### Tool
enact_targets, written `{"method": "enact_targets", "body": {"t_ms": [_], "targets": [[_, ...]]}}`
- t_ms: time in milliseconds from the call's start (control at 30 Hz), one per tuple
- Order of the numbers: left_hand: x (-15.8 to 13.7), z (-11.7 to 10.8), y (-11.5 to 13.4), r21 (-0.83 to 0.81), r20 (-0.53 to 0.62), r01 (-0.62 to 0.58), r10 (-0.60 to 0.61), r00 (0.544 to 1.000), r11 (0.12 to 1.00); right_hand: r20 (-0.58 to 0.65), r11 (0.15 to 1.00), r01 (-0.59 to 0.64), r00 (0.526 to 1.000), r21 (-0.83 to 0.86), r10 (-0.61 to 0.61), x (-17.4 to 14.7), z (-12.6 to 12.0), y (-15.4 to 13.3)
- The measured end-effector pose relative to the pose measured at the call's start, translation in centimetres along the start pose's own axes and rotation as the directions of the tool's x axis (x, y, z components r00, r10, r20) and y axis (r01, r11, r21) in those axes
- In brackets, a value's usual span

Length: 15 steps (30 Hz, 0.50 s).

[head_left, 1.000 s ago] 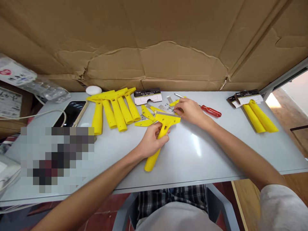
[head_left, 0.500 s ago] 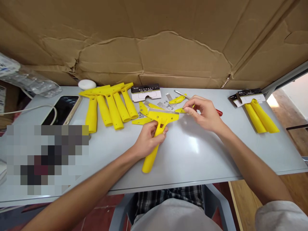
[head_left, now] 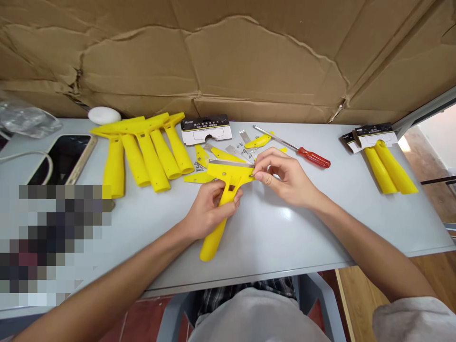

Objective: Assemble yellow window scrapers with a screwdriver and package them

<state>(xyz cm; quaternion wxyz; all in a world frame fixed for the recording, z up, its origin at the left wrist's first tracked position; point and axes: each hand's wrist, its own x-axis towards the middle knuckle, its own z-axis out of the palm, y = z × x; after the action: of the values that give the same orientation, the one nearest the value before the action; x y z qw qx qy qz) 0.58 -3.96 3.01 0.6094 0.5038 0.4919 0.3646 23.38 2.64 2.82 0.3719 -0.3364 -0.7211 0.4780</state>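
My left hand is wrapped round the handle of a yellow scraper, tilted with its head away from me. A metal blade lies along the top edge of that head. At the right end of the head, my right hand pinches a small screw against the hole there; the fingertips partly hide it. Behind the scraper lie loose yellow cover plates, thin metal blades and several small screws.
A red-handled screwdriver lies behind my right hand. Several yellow scraper handles rest at the left, near a phone and a white oval object. Two packaged handles lie at the right. Cardboard stands behind the table.
My right hand has come left and toward me, bringing the screw to the right end of the scraper head. The screwdriver is now in fuller view. My left hand keeps its grip.
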Motion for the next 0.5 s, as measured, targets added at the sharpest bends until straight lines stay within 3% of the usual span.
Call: {"method": "enact_targets", "body": {"t_ms": [500], "targets": [[0.2, 0.2, -0.2, 0.05, -0.025, -0.019, 0.02, 0.999, 0.999, -0.071, 1.0, -0.018, 0.997, -0.021, 0.017, -0.8, 1.4, -0.2]]}}
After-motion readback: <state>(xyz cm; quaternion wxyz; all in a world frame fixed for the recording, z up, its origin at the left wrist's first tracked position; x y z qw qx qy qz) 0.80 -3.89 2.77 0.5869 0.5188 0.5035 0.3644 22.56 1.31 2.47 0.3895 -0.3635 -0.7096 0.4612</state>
